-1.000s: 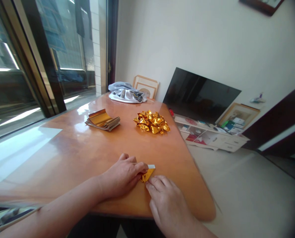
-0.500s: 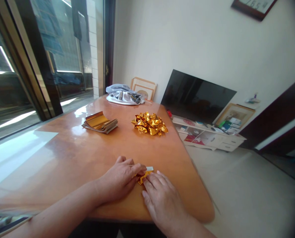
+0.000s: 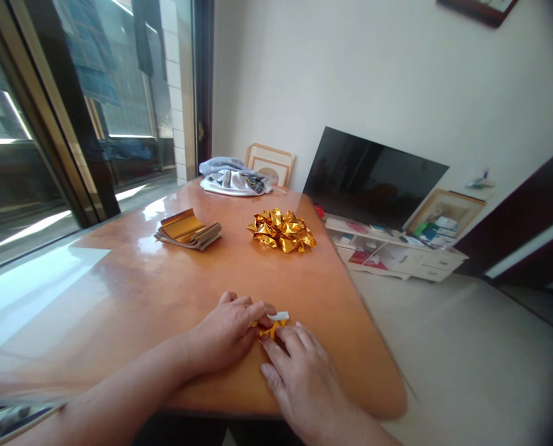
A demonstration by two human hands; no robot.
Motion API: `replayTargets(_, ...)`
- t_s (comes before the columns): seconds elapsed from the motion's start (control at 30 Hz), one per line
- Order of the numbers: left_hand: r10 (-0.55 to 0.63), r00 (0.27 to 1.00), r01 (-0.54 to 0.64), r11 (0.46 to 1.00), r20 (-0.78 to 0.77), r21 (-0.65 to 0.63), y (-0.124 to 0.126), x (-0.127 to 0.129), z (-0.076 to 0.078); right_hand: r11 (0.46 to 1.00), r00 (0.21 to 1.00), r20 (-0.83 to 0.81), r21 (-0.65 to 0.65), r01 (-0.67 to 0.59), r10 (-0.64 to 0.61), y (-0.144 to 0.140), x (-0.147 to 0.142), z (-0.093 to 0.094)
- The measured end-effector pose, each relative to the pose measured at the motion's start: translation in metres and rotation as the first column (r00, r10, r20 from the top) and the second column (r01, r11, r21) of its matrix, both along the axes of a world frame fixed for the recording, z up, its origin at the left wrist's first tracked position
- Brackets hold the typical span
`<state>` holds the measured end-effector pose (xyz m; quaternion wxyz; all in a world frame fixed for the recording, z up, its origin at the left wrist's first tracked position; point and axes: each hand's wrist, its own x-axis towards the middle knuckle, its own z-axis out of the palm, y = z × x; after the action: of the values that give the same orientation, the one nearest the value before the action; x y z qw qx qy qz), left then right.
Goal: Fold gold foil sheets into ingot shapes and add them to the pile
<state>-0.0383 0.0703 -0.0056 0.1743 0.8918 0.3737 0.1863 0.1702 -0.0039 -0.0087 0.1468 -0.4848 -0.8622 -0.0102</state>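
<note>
A small piece of gold foil paper (image 3: 270, 326), with a white edge showing at its top, is seen low in the centre of the frame, lying on the near part of an orange wooden table (image 3: 174, 291). It is pinched from both sides. The left hand (image 3: 227, 331) is laid flat over the paper's left part, its fingertips (image 3: 262, 310) pressed down on the foil. The right hand (image 3: 304, 378) comes in from the lower right, its fingertips (image 3: 283, 334) closed against the paper's right edge. Both hands are touching the paper and each other; how much of the sheet is covered by them cannot be told.

Further up the table, in the centre of the frame, a heap of folded gold foil pieces (image 3: 282, 230) is seen. To its left, a stack of flat gold foil sheets (image 3: 187, 229) is placed, the top sheet curled upward. At the far end of the table a bundled grey and white cloth (image 3: 232, 176) is lying. Behind the table, in the right half of the frame, a dark television (image 3: 373, 179) is leaned against the wall above a low white cabinet (image 3: 397, 257).
</note>
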Motion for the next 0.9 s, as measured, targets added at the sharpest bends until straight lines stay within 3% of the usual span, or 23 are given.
replayTargets(0.57, -0.011, 0.994, 0.018, 0.998, 0.110, -0.063, 0.006, 0.004, -0.001, 1.000, 1.000, -0.023, 0.002, -0.012, 0.012, 0.000, -0.001, -0.001)
replayTargets(0.9, 0.046, 0.996, -0.033, 0.988, 0.081, -0.152, 0.010, 0.014, 0.006, 1.000, 1.000, -0.002, -0.024, 0.005, -0.005, -0.003, -0.002, -0.002)
